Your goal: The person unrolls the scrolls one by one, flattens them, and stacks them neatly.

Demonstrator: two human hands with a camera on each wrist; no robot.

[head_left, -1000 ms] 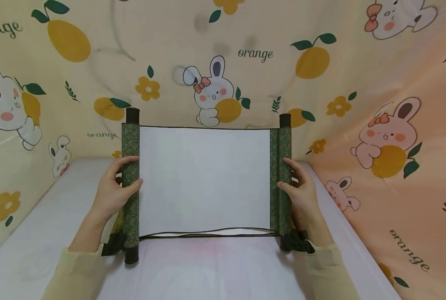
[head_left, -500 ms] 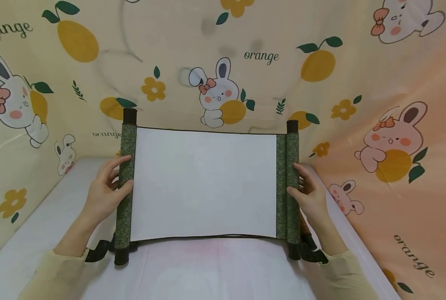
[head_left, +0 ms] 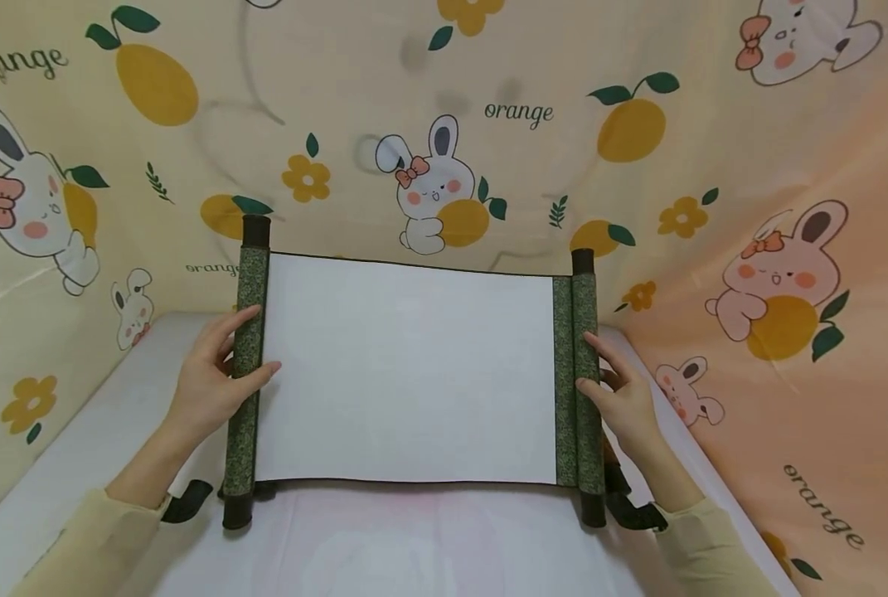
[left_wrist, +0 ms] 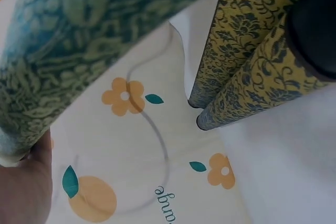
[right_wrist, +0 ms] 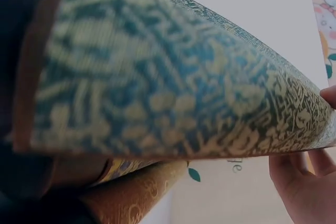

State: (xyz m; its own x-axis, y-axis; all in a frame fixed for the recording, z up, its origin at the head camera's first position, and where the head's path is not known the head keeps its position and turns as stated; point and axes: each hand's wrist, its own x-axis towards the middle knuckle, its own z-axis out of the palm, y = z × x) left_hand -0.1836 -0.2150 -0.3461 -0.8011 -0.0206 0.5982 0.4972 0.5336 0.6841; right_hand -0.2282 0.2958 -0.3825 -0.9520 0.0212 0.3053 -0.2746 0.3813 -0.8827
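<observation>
A hanging scroll with blank white paper is spread upright between its green brocade rollers, which have black end knobs. Its left roller leans slightly, and my left hand grips it, thumb across the front onto the paper's edge. On the other side, my right hand pinches the right roller between thumb and fingers. Some fingers of both hands are hidden behind the rollers. The left wrist view shows the green roller close up; the right wrist view shows the other roller likewise.
Yellow patterned rolls stand behind the scroll at the left. An orange-brown roll is behind it at the right. A white-covered table lies below, backed by a rabbit-and-orange printed cloth. Black curved pieces sit by both cuffs.
My hands have moved apart, stretching the paper wider and flattening its slack lower edge. The right roller has come lower, and the left one now tilts. The head view has shifted slightly.
</observation>
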